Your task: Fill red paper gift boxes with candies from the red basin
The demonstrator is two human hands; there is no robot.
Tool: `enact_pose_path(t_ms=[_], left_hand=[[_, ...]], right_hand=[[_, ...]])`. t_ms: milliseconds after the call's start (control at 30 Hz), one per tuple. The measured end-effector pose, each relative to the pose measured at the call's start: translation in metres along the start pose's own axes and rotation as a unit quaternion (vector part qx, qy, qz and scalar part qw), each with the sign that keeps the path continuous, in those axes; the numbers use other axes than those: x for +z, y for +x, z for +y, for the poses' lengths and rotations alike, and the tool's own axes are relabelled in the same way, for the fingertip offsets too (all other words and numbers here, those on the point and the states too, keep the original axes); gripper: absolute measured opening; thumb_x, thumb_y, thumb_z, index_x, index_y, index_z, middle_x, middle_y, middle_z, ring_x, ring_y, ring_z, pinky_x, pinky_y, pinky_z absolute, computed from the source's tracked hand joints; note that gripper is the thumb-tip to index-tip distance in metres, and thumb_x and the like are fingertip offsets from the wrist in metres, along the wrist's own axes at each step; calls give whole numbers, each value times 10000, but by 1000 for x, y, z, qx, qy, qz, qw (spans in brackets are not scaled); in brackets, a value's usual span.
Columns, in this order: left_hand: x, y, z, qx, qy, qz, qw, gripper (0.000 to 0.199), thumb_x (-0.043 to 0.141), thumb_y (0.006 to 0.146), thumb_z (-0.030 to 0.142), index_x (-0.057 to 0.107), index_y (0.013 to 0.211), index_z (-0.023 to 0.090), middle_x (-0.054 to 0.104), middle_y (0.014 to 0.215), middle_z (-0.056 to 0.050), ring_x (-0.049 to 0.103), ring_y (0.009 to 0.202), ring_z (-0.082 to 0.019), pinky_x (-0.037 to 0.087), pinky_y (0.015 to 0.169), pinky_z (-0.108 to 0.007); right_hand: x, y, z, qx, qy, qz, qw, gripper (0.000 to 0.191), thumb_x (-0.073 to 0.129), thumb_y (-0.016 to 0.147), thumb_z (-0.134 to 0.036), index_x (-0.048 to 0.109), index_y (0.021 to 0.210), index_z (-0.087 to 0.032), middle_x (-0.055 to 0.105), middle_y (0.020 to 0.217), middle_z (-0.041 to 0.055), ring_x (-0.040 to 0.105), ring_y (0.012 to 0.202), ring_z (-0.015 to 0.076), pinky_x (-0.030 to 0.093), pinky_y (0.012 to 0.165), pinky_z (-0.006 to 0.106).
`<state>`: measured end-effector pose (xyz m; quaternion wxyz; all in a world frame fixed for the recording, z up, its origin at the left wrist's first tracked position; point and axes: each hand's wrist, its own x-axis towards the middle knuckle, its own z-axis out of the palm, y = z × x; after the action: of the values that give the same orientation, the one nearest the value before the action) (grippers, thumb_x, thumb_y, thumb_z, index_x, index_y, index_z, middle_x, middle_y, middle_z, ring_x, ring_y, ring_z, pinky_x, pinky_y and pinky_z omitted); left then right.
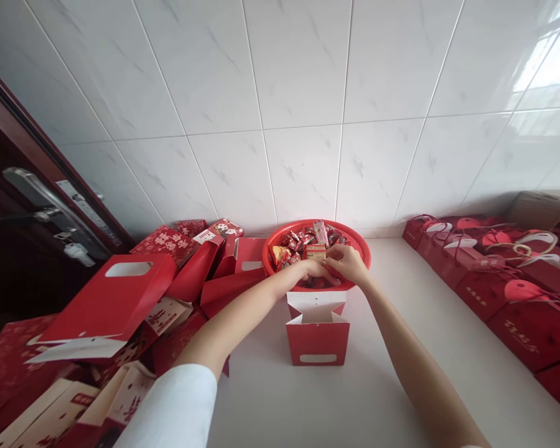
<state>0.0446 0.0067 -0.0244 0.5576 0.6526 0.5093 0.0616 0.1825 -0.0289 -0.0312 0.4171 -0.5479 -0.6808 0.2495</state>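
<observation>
Where wrapped sweets fill the basket, both hands reach in.

White tabletop bears a red basket; open box; piled boxes; corded boxes.

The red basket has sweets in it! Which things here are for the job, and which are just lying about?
Seem part of the job:
red basket, with the left hand and right hand at it
wrapped sweets inside
open red box in front

Seem just lying about now:
piled boxes on the left
corded red bags on the right
keys at the door
</observation>
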Motion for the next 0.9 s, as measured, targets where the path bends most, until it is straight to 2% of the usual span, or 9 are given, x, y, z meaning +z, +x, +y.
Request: enact_pose_path(t_ms=[100, 233, 300, 400, 500, 633, 800, 900], left_hand=[[1, 1, 0, 16, -44, -20, 999, 348, 919, 536, 200, 774, 852, 179, 652, 546, 9, 590, 488, -158, 440, 471, -274], [2, 3, 0, 49, -113, -23, 992, 336, 900, 563, 165, 769, 872, 184, 739, 705, -8, 696, 653, -182, 543, 608, -290], [1, 4, 0, 61, -145, -22, 987, 336, 899, 558, 150, 764, 864, 183, 753, 745, -9, 717, 711, -188, 570, 675, -301], [-2, 3, 0, 78, -191, -14, 978, 347, 907, 539, 143, 760, 852, 173, 765, 781, -24, 734, 783, -205, 585, 762, -327], [-9, 0, 0, 108, -237, 8, 966, 346, 909, 550, 178, 760, 861, 167, 779, 833, -42, 740, 861, -219, 579, 838, -337], [-17, -9, 2, 146, -286, 48, 946, 360, 905, 559, 211, 767, 888, 158, 791, 894, -64, 736, 948, -244, 565, 900, -351], [-17, -18, 4, 149, -317, 105, 931, 438, 916, 498, 157, 771, 912, 161, 796, 928, -70, 728, 984, -265, 550, 930, -392], [-17, -19, 4, 158, -330, 145, 919, 494, 916, 468, 119, 769, 935, 188, 795, 961, -49, 718, 1017, -255, 527, 968, -391]], right_hand=[[1, 1, 2, -1, -5, -9, 1000, 102, 698, 706, -197, 703, 804, -222, 756, 813, 29, 704, 789, 212, 532, 698, 303], [-1, 3, 3, 1, 62, 9, 998, 79, 631, 742, -222, 693, 789, -213, 753, 833, 37, 702, 832, 212, 536, 731, 301], [-5, 3, 1, 2, 102, 26, 994, 119, 610, 786, -298, 683, 773, -205, 746, 830, 43, 691, 823, 210, 529, 720, 295], [-12, -2, -5, 3, 139, 45, 989, 295, 594, 840, -472, 674, 773, -196, 734, 828, 54, 680, 825, 218, 523, 722, 298], [-19, -7, -12, -5, 164, 28, 986, 386, 585, 856, -569, 697, 863, -199, 746, 926, 63, 688, 917, 235, 538, 782, 310], [-20, -9, -14, -36, 217, -7, 975, 428, 675, 807, -561, 688, 1061, -217, 739, 1080, 67, 691, 1004, 244, 554, 863, 335], [-8, 1, 2, -16, 246, 66, 967, 457, 583, 850, -654, 674, 975, -224, 740, 973, 66, 700, 940, 258, 581, 814, 365], [-2, 8, 13, 17, 298, 100, 949, 497, 615, 797, -695, 672, 987, -240, 733, 867, 48, 706, 837, 270, 599, 720, 388]])
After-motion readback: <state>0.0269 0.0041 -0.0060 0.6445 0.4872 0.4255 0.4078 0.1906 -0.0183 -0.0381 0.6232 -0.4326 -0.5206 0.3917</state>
